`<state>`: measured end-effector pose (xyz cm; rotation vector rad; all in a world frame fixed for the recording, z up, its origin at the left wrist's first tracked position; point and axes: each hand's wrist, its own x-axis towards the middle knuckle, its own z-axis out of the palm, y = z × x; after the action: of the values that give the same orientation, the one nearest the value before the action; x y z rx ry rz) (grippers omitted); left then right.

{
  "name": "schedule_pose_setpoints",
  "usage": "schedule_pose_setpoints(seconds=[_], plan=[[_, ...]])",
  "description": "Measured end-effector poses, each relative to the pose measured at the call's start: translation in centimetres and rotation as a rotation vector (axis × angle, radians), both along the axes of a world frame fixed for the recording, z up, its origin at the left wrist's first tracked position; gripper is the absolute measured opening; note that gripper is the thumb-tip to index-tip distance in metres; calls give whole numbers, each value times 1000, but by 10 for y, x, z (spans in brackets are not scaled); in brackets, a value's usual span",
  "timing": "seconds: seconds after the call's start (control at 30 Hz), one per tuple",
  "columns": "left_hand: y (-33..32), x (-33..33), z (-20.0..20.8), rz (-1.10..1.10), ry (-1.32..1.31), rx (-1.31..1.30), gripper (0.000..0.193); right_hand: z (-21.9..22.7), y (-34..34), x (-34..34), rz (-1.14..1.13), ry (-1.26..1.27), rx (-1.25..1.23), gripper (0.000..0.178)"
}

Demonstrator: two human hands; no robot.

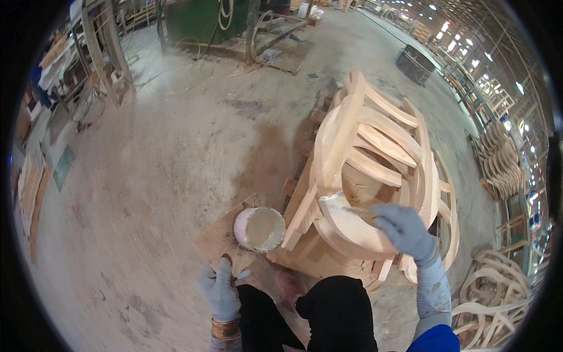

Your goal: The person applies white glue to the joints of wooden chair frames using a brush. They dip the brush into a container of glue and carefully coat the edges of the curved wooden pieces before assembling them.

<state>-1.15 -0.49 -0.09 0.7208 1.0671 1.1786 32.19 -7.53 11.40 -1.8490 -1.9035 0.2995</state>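
Note:
My right hand (404,230), in a pale grey glove, is closed on a small brush (365,213), partly blurred. The brush is held over the curved rail of a pale wooden chair frame (352,234). A whitish wet patch shows on the rail's left end. My left hand (223,292), gloved too, is low beside my knee with thumb and finger apart; I make out nothing held in it. Just beyond it stands a whitish bucket (241,230) holding a pale, cloudy liquid. A thin line, perhaps its handle, runs from the bucket toward my left hand.
The bucket stands on a flat board (220,234). More curved wooden frames lie in a pile (492,293) at the lower right, with a stack (498,155) farther off. A dark drum (415,63) and a green machine (205,22) stand farther back on the concrete floor.

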Motion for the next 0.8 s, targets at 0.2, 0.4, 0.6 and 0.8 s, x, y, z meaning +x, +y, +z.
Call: schedule_pose_setpoints(seconds=[0.2,0.4,0.6,0.8], plan=[[-11,10,19,-135,141,139,24,23,-15,-60,118,-316,-79,29],[-26,28,41,-190,167,328,26,13,-31,-82,1,-610,53,32],[-36,25,43,-233,219,408,27,1,-62,-75,98,-325,24,29],[-45,19,32,-248,121,366,24,-20,-74,-70,91,186,6,21]])
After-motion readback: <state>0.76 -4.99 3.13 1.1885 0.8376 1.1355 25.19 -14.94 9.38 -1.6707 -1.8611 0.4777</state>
